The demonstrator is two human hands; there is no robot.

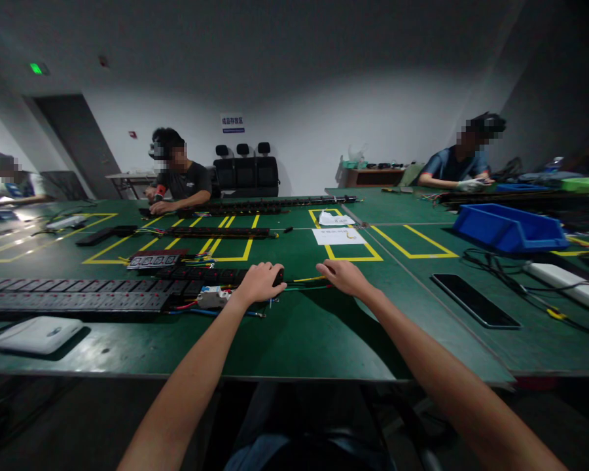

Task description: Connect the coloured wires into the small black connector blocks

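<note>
My left hand (261, 282) is closed over the right end of a black socket strip (220, 275) lying on the green table. From that end, yellow and green wires (307, 280) run across to my right hand (344, 277), whose fingers are closed on them. Beside my left wrist sits a small white-grey switch-like block (213, 297) with red and blue wires. It adjoins long black socket strips (78, 296) with red dots, lying side by side at the left. Behind them is a short socket piece with pale faces (158, 259).
A phone (475, 301) lies at the right, near a blue bin (510, 227), black cables and a white elongated device (569, 285). A white box (38, 335) sits at front left. Paper sheets (338, 236) lie inside yellow tape. Several co-workers sit around the tables.
</note>
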